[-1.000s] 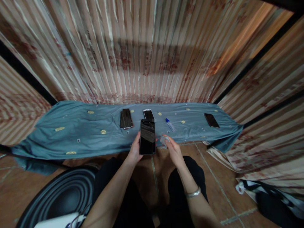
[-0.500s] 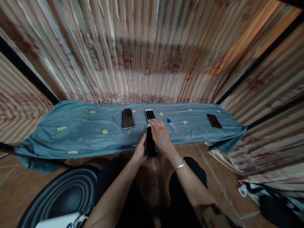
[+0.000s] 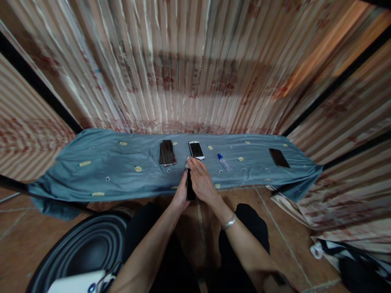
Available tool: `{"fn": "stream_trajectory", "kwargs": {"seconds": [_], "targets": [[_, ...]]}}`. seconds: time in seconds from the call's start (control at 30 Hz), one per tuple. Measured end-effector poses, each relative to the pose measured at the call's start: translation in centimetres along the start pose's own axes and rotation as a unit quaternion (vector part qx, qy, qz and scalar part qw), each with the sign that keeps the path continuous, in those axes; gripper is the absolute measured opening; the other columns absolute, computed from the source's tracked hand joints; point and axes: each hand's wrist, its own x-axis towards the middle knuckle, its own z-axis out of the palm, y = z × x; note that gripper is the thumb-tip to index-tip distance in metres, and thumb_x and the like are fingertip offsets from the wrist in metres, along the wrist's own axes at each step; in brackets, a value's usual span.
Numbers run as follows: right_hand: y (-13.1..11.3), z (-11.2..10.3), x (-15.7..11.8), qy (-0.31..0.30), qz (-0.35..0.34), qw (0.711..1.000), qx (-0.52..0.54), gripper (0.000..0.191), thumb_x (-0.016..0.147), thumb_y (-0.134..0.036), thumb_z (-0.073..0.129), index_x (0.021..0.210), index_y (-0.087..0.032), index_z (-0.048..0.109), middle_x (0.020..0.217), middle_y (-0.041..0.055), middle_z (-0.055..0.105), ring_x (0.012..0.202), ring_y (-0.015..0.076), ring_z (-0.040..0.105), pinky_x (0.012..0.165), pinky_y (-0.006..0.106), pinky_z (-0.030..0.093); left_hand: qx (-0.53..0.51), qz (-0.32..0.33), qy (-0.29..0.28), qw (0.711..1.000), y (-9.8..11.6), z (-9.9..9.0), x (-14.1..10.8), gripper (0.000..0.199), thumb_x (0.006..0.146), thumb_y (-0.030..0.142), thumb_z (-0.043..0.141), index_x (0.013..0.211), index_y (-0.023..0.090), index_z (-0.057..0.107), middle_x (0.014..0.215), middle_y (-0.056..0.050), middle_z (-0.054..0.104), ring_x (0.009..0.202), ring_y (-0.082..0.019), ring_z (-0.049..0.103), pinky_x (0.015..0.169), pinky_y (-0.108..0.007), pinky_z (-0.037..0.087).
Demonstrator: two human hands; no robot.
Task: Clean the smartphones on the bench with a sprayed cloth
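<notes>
One black phone (image 3: pixel 190 190) is being held at the near edge of the table (image 3: pixel 116 175), screen up and partly covered. The left hand (image 3: pixel 180 196) is clamping its left side. The right hand (image 3: pixel 200 179), fingers together, is holding a mostly hidden wipe (image 3: pixel 187 165) over its upper part. Just beyond, a white phone (image 3: pixel 196 149) is lying between stacked phones (image 3: pixel 166 152), left, and a bottle (image 3: pixel 225 162), right. One dark phone (image 3: pixel 279 158) is lying near the right end.
</notes>
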Motion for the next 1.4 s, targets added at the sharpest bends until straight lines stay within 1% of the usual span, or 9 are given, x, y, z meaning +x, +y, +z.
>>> {"fn": "stream_trajectory", "kwargs": {"seconds": [0.17, 0.4, 0.57, 0.67, 0.83, 1.0, 1.13, 1.2, 1.4], "targets": [[0.3, -0.4, 1.0, -0.002, 0.003, 1.000, -0.005, 0.053, 0.094, -0.010, 0.028, 0.145, -0.010, 0.043, 0.145, 0.0169, 0.049, 0.138, 0.0242, 0.041, 0.115, 0.048, 0.036, 0.004, -0.016, 0.005, 1.000, -0.1, 0.1, 0.0, 0.041, 0.093, 0.041, 0.050, 0.126, 0.021, 0.063, 0.127, -0.007, 0.067, 0.129, -0.024, 0.054, 0.107, -0.038, 0.044], [-1.5, 0.1, -1.2, -0.011, -0.006, 1.000, 0.021, 0.054, 0.093, -0.009, 0.031, 0.144, -0.013, 0.046, 0.142, 0.0149, 0.053, 0.130, 0.0256, 0.047, 0.110, 0.048, 0.042, -0.014, 0.021, 0.050, 0.998, 0.4, -0.6, 0.6, 0.034, 0.088, 0.041, 0.058, 0.110, 0.017, 0.069, 0.111, -0.007, 0.073, 0.119, -0.022, 0.061, 0.104, -0.032, 0.046], [-2.7, 0.1, -3.5, -0.028, -0.021, 0.999, 0.027, 0.052, 0.093, -0.008, 0.032, 0.141, -0.009, 0.049, 0.141, 0.0171, 0.054, 0.130, 0.0264, 0.046, 0.111, 0.048, 0.042, -0.007, -0.021, 0.067, 0.998, 1.2, -0.7, 0.5, 0.044, 0.090, 0.050, 0.051, 0.094, 0.011, 0.071, 0.093, -0.012, 0.075, 0.099, -0.023, 0.070, 0.090, -0.032, 0.054], [-3.3, 0.3, -5.1, -0.030, -0.024, 0.999, 0.033, 0.052, 0.093, -0.007, 0.033, 0.143, -0.013, 0.047, 0.141, 0.0151, 0.054, 0.131, 0.0258, 0.046, 0.109, 0.048, 0.044, 0.006, -0.028, 0.056, 0.998, 1.9, -0.8, 0.4, 0.052, 0.094, 0.051, 0.041, 0.095, 0.008, 0.071, 0.085, -0.013, 0.075, 0.086, -0.022, 0.072, 0.079, -0.031, 0.057], [-4.0, 0.4, -6.5, -0.023, -0.031, 0.998, 0.050, 0.051, 0.094, -0.006, 0.032, 0.143, -0.012, 0.047, 0.138, 0.0157, 0.056, 0.130, 0.0248, 0.046, 0.108, 0.049, 0.046, 0.008, -0.034, 0.065, 0.997, 2.4, -1.0, 0.5, 0.053, 0.095, 0.051, 0.039, 0.100, 0.008, 0.070, 0.081, -0.012, 0.075, 0.071, -0.021, 0.072, 0.064, -0.029, 0.057], [-3.0, 0.8, -5.3, -0.006, -0.050, 0.997, 0.055, 0.053, 0.094, -0.007, 0.032, 0.145, -0.012, 0.044, 0.141, 0.0151, 0.054, 0.132, 0.0242, 0.044, 0.109, 0.048, 0.044, -0.022, -0.038, 0.059, 0.997, 1.8, -0.7, 0.4, 0.055, 0.097, 0.050, 0.036, 0.110, 0.008, 0.068, 0.087, -0.013, 0.076, 0.086, -0.023, 0.073, 0.079, -0.033, 0.058], [-1.4, 1.2, -2.6, 0.006, -0.044, 0.998, 0.039, 0.056, 0.092, -0.006, 0.031, 0.146, -0.012, 0.043, 0.144, 0.0149, 0.051, 0.134, 0.0244, 0.043, 0.111, 0.048, 0.043, -0.048, -0.004, 0.069, 0.996, 1.1, -0.3, 0.3, 0.043, 0.094, 0.043, 0.048, 0.119, 0.013, 0.066, 0.103, -0.010, 0.075, 0.102, -0.022, 0.070, 0.095, -0.032, 0.052], [-0.7, 1.4, -1.0, 0.007, -0.043, 0.999, 0.029, 0.055, 0.092, -0.006, 0.030, 0.146, -0.011, 0.042, 0.145, 0.0157, 0.049, 0.137, 0.0241, 0.040, 0.113, 0.048, 0.040, -0.054, 0.004, 0.064, 0.996, 0.8, -0.1, 0.3, 0.041, 0.095, 0.039, 0.047, 0.124, 0.015, 0.064, 0.112, -0.009, 0.073, 0.111, -0.022, 0.066, 0.101, -0.033, 0.048], [1.0, 1.8, 2.0, 0.012, -0.022, 1.000, -0.002, 0.056, 0.090, -0.005, 0.030, 0.144, -0.008, 0.044, 0.144, 0.0178, 0.050, 0.139, 0.0239, 0.039, 0.114, 0.048, 0.038, -0.067, -0.011, 0.023, 0.997, 0.8, -0.1, 0.6, 0.045, 0.099, 0.038, 0.039, 0.137, 0.019, 0.055, 0.126, -0.009, 0.068, 0.124, -0.023, 0.058, 0.107, -0.038, 0.044]]}}
